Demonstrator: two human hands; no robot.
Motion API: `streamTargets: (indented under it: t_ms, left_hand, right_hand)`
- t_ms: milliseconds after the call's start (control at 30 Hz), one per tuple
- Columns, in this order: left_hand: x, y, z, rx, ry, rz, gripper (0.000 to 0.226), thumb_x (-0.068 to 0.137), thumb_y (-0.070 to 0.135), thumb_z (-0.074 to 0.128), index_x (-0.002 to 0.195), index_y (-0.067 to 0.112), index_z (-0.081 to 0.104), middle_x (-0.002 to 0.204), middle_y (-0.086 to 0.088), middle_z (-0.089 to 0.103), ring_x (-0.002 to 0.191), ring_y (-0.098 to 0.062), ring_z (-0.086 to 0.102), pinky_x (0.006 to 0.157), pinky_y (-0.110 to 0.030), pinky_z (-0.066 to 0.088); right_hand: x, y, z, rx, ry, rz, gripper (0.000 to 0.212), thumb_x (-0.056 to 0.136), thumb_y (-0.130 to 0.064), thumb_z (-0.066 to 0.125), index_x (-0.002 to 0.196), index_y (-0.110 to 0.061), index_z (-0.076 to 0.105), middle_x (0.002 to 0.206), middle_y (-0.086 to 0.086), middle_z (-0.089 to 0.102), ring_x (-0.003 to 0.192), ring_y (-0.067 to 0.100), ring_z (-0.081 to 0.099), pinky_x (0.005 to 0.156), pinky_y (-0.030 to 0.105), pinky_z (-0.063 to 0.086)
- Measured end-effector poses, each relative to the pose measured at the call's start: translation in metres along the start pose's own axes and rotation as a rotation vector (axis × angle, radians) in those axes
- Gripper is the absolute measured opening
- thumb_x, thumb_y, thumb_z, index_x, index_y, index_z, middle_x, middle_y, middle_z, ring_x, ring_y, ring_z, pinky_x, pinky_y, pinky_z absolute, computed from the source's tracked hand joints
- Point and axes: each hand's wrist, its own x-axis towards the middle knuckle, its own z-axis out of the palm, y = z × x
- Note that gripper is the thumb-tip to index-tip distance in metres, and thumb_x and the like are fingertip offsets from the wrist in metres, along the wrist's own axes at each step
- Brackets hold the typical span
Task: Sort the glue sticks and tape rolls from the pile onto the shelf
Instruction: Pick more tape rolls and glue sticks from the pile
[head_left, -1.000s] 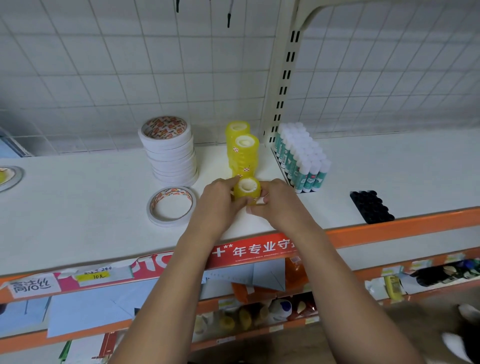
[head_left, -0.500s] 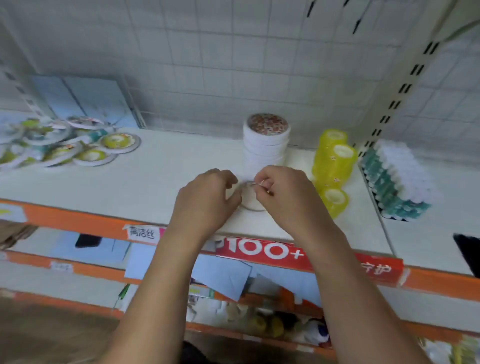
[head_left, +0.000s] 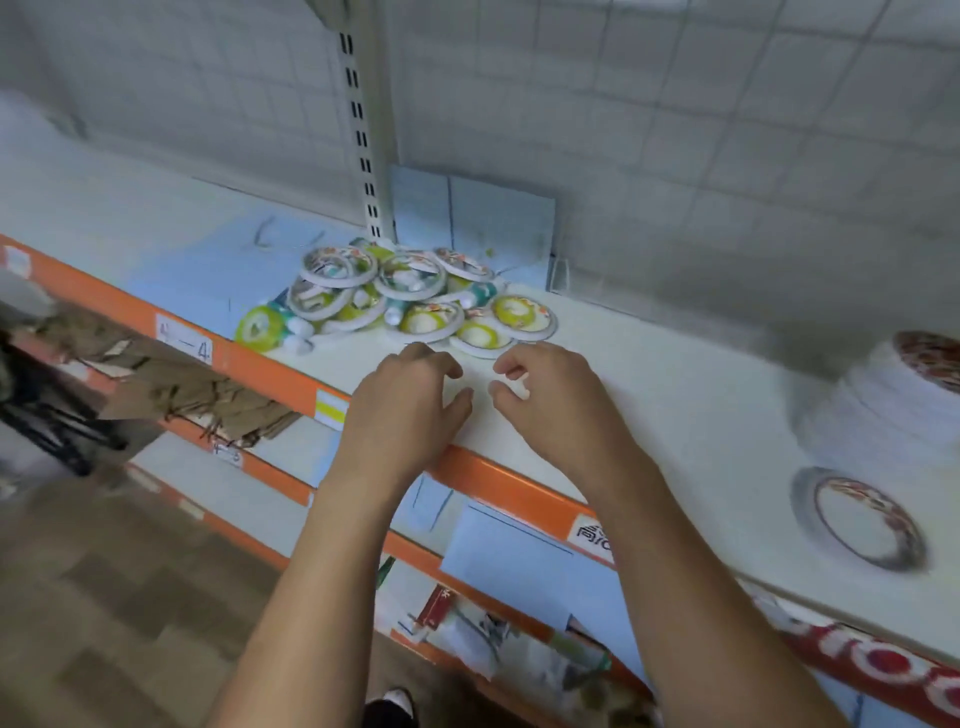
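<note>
Hands shifted left from white tape stack (head_left: 883, 410) to mixed pile (head_left: 410, 296); L hand (head_left: 410, 402), R hand (head_left: 553, 402) hover just before it, fingers loosely curled, holding nothing.

Blue panels (head_left: 472, 218) against wire grid (head_left: 727, 130); torn cardboard (head_left: 171, 384) lower left.

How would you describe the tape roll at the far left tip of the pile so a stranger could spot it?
Find the white shelf with the orange front rail, then the pile of tape rolls and glue sticks before the slotted post. At its left tip, nearest the rail, lies the tape roll. It is thick and yellow-green with a white core, unlike the flat, white-rimmed rolls beside it.
</note>
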Motion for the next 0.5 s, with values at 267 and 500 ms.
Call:
streamTargets:
  t_ms: [267, 500]
  left_hand:
    - [0.051, -0.078, -0.020, -0.030, 0.010, 0.105, 0.028, 0.091, 0.038, 0.058, 0.112, 0.021, 0.065, 0.115, 0.001, 0.058, 0.106, -0.023, 0.056, 0.075, -0.035, 0.048]
    - [0.093, -0.119, -0.033, -0.106, 0.133, 0.135, 0.027, 0.088, 0.029, 0.062, 0.109, 0.012, 0.067, 0.111, -0.007, 0.058, 0.108, -0.027, 0.053, 0.082, -0.042, 0.049]
  right_hand:
    - [0.058, -0.049, 0.047, 0.039, 0.036, 0.041, 0.020, 0.089, -0.024, 0.064, 0.107, -0.018, 0.069, 0.107, 0.001, 0.065, 0.099, 0.017, 0.061, 0.086, 0.038, 0.051]
    - [0.100, -0.074, 0.070, -0.010, 0.049, 0.016, 0.019, 0.089, -0.023, 0.062, 0.104, -0.016, 0.070, 0.108, 0.004, 0.066, 0.102, 0.023, 0.058, 0.090, 0.040, 0.046]
